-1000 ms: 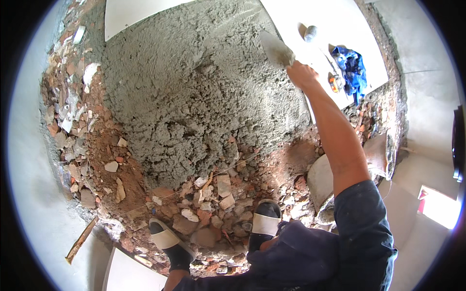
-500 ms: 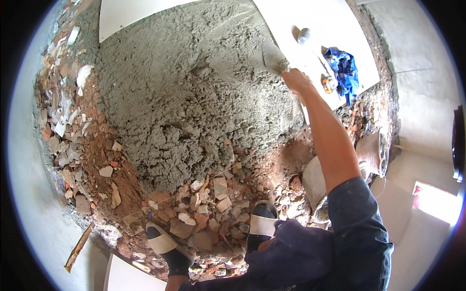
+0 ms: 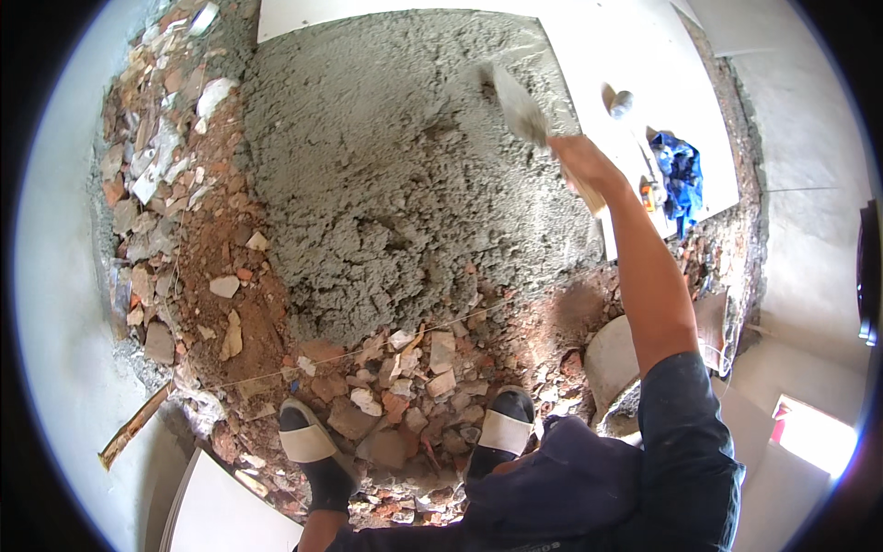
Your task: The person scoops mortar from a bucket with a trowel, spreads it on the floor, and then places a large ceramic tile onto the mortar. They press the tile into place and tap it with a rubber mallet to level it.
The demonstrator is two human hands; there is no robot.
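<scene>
My right hand point(image 3: 587, 166) is closed around the handle of a trowel point(image 3: 521, 109), whose grey blade points away and to the left. The blade is slightly blurred and is over the far right part of a bed of wet grey mortar point(image 3: 368, 120); whether it touches the mortar I cannot tell. The butt of its wooden handle sticks out on the near side of my hand. Close to the right lies a large white tile point(image 3: 635, 46), bordering the mortar. My left hand is out of view.
On the tile rest a mallet point(image 3: 623, 104), an orange tape measure point(image 3: 647, 196) and a crumpled blue cloth or bag point(image 3: 679, 179). Broken rubble point(image 3: 395, 368) surrounds my sandalled feet. A string point(image 3: 368, 350) crosses above it. A bucket point(image 3: 614, 363) stands near my right arm.
My right hand has moved the trowel left and farther out, from the tile's edge to over the mortar. The whole view has shifted slightly.
</scene>
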